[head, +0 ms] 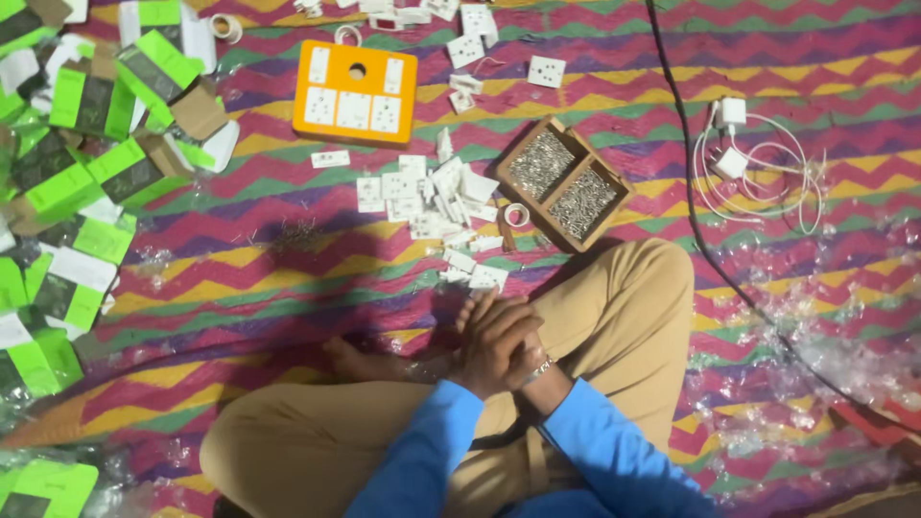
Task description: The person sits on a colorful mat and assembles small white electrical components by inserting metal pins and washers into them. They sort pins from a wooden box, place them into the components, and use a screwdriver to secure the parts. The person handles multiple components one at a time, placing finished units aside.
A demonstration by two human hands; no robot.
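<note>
White switch parts [436, 201] lie just ahead of both hands, left hand [484, 331] laid flat over right hand [513, 360], fingers closed together, gripping nothing visible.

**Counted on the mat**

Beyond the fingers [484, 312]: one orange board [355, 92] carrying five white switch plates; one wooden tray [568, 182] with two screw-filled compartments; two tape rolls [516, 215]; two white chargers [731, 134]; loose white parts, too many to count.

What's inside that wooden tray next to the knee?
The wooden tray has two compartments, each heaped with small silvery metal pieces, too small to identify. The heaps cover the tray's floor, so anything beneath them cannot be seen.
</note>
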